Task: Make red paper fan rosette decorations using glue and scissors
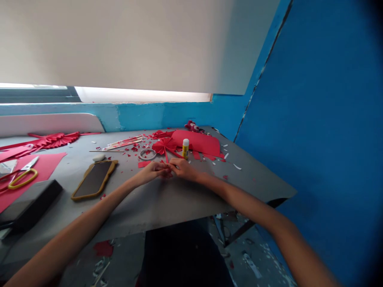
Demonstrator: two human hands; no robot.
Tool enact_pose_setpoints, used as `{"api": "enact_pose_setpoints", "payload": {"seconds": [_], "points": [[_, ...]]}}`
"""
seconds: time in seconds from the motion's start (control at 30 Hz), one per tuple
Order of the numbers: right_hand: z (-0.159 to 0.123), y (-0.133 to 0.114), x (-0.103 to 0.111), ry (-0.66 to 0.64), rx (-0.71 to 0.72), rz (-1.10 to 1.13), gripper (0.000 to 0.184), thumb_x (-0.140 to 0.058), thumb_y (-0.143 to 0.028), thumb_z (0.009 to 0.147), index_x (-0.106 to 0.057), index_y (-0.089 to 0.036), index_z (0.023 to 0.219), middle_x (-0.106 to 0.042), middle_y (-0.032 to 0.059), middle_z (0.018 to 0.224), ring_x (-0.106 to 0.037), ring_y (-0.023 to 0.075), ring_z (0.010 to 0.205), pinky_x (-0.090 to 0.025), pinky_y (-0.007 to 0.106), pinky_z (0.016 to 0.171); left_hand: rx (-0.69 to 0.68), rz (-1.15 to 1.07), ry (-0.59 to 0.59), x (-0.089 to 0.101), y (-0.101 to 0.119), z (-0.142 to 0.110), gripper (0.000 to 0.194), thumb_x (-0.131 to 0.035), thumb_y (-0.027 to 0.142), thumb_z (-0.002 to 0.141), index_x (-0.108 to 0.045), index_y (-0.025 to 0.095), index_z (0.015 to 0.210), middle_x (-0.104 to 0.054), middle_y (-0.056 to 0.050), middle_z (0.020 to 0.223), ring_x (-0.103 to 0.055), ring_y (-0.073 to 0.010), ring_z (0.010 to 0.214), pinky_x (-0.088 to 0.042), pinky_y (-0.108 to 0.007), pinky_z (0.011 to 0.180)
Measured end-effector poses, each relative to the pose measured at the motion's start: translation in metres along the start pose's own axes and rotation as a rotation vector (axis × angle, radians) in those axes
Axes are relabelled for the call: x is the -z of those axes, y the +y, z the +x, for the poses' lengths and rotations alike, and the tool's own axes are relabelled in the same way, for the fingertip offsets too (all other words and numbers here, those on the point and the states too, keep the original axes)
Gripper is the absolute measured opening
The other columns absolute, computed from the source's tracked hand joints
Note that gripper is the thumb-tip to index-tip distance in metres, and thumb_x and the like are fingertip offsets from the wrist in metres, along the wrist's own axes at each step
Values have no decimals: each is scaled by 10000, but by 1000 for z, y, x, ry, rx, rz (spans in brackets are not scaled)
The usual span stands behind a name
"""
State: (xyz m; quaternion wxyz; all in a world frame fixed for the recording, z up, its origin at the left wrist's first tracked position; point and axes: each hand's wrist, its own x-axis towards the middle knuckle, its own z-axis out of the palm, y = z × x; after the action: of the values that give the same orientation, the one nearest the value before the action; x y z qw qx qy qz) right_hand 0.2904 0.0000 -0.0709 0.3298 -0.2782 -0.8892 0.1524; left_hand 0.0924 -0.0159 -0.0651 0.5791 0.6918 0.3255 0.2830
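Note:
My left hand and my right hand meet fingertip to fingertip on the grey table. Both pinch the near end of a red pleated paper piece, whose thin strips run down to my fingers. A glue stick with a yellow label stands upright just beyond my right hand. A ring of tape lies flat just behind my left hand.
A phone in a tan case lies to the left. Yellow-handled scissors rest on a red sheet. A black box sits at the near left. More red paper and scraps lie behind. A blue wall rises on the right.

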Motion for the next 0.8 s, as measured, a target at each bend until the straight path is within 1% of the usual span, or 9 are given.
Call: {"api": "enact_pose_setpoints", "payload": {"seconds": [0.1, 0.23, 0.4, 0.53, 0.63, 0.7, 0.8], "points": [[0, 3, 0, -20, 1, 51, 250, -419, -234, 951, -539, -149, 749, -525, 6, 729, -486, 121, 681, -381, 239, 654, 9, 2, 30, 2, -3, 1, 359, -699, 432, 778, -707, 141, 988, -748, -118, 915, -703, -211, 834, -542, -305, 776], [1, 2, 2, 6, -33, 100, 259, -359, -268, 978, -522, -158, 810, -511, -4, 734, -475, 119, 680, -379, 241, 654, 28, -18, 67, 1, -5, 2, 366, -726, 444, 742, -716, 130, 930, -750, -128, 894, -707, -236, 836, -548, -334, 779], [1, -4, 1, 19, -20, 53, 166, -432, -211, 931, -490, -165, 783, -490, -11, 713, -472, 121, 673, -372, 234, 633, 11, -11, 58, -5, -1, 1, 381, -703, 448, 764, -703, 140, 987, -751, -125, 909, -709, -234, 836, -546, -319, 750], [1, -7, 0, 76, 18, 14, 170, -395, -181, 932, -475, -170, 783, -490, -3, 721, -472, 126, 671, -371, 241, 635, -16, 33, 75, -7, 3, 1, 365, -677, 455, 785, -700, 135, 959, -753, -124, 880, -709, -225, 813, -536, -293, 714], [1, -7, 1, 96, 38, -6, 190, -382, -196, 940, -470, -176, 773, -502, 4, 738, -474, 129, 684, -379, 249, 662, -48, 70, 91, -8, 7, 0, 369, -658, 464, 799, -691, 139, 971, -751, -119, 878, -707, -225, 814, -528, -287, 703], [2, -7, 2, 119, 13, 2, 218, -370, -239, 960, -463, -182, 771, -503, 2, 737, -475, 130, 688, -381, 252, 674, -79, 85, 122, -8, 9, 0, 371, -652, 463, 805, -681, 142, 988, -749, -113, 877, -705, -225, 819, -520, -284, 700], [3, -7, 6, 165, -54, 31, 257, -350, -310, 980, -448, -189, 775, -487, -9, 707, -469, 129, 670, -377, 250, 665, -126, 82, 219, -8, 10, 1, 359, -645, 464, 811, -675, 135, 952, -741, -102, 856, -698, -215, 816, -514, -287, 724]]}}
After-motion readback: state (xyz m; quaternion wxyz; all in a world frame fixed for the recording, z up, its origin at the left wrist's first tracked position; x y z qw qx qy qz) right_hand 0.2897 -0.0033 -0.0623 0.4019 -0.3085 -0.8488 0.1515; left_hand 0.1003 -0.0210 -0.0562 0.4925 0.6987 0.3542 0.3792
